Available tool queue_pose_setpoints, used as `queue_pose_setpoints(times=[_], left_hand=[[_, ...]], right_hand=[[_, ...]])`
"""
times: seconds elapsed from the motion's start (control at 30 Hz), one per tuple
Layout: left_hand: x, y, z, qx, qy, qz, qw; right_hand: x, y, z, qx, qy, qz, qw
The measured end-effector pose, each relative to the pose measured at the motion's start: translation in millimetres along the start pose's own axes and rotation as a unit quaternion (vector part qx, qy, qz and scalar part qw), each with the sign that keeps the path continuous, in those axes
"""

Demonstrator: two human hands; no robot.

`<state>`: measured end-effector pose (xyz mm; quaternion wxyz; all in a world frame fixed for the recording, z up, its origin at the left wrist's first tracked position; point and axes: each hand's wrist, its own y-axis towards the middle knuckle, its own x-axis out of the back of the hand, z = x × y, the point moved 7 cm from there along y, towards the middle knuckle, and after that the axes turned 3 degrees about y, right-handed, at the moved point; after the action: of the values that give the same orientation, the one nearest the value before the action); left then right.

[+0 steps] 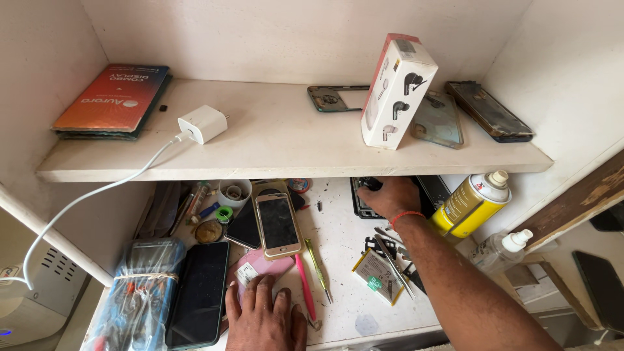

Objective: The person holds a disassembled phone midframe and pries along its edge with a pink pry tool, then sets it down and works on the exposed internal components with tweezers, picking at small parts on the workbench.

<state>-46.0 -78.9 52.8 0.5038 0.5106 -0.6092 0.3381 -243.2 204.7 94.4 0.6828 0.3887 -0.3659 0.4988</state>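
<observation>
1. The right hand [392,197] reaches under the shelf [286,159] at the back of the worktop [344,240], fingers closed on a small dark part [370,184] over an opened black phone frame [361,207].
2. The left hand [265,318] lies flat and released, pressing a pink sheet [263,265] at the front edge.
3. This looks like picking up a part; lifting it out calls for a low, careful pull beneath the shelf.
4. Close by: a yellow spray can [471,203], tweezers [390,257], a battery [377,276], a gold phone [277,224], pink and green tools [311,279]. The can and shelf crowd the wrist.
</observation>
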Motion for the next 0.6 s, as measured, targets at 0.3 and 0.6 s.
queue_pose_setpoints(times=[0.3,0.6], left_hand=[[-2.6,2.2,3.6,0.027,0.015,0.039,0.999],[6.6,-0.9,2.5,0.013,0.009,0.031,0.999]], right_hand=[[23.5,-0.9,3.2,-0.035,0.017,-0.079,0.996],[3.5,13.3,-48.5,-0.141,-0.162,0.032,0.976]])
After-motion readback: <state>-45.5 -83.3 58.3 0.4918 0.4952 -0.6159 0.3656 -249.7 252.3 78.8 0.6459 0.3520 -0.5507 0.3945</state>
